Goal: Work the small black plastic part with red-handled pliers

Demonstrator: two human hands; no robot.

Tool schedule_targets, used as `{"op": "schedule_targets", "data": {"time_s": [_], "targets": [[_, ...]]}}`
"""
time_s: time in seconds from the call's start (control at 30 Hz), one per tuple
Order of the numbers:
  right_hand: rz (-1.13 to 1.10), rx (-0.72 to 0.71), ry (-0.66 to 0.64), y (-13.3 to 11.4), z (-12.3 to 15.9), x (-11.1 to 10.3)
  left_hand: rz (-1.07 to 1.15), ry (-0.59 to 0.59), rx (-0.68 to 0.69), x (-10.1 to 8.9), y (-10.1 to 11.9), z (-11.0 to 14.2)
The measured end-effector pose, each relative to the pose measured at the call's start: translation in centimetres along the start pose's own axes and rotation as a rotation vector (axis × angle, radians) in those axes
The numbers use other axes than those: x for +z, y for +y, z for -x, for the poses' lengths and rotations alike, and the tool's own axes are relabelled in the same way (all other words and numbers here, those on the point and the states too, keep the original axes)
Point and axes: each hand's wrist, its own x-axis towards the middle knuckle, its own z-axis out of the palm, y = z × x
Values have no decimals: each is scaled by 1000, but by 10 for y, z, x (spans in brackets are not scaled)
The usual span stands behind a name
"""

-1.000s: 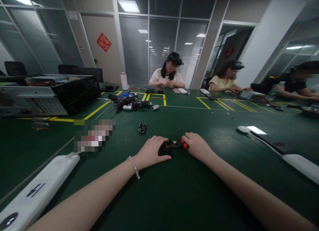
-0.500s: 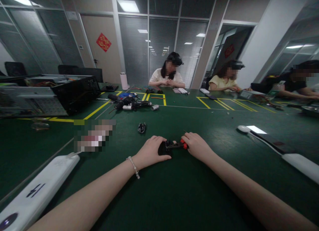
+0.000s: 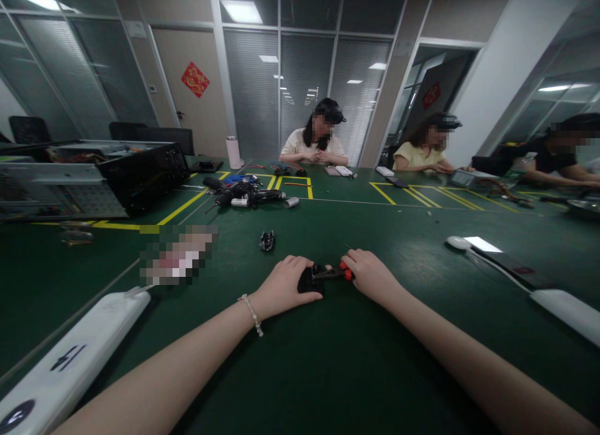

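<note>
My left hand (image 3: 282, 286) rests on the green table (image 3: 328, 360), its fingers curled round a small black part (image 3: 308, 280). My right hand (image 3: 370, 275) is closed on a small tool with a red handle (image 3: 345, 272), whose tip reaches toward the black part. The two hands are close together at the middle of the table. Another small black piece (image 3: 267, 240) lies apart, a little beyond my left hand.
A white power strip (image 3: 70, 360) lies at the near left, a white lamp arm (image 3: 539, 285) at the right. An open computer case (image 3: 94, 175) stands at the far left, with tools (image 3: 244, 193) behind. Three other people work at the far side.
</note>
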Motion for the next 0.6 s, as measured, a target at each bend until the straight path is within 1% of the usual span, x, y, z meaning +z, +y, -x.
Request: {"op": "schedule_targets", "data": {"time_s": [0.2, 0.37, 0.6], "targets": [[-6, -11, -7, 0, 0, -3, -32, 25, 12, 2, 0, 0], [-5, 3, -24, -1, 0, -3, -37, 10, 4, 2, 0, 0], [27, 19, -9, -3, -1, -4, -39, 18, 9, 3, -1, 0]]}}
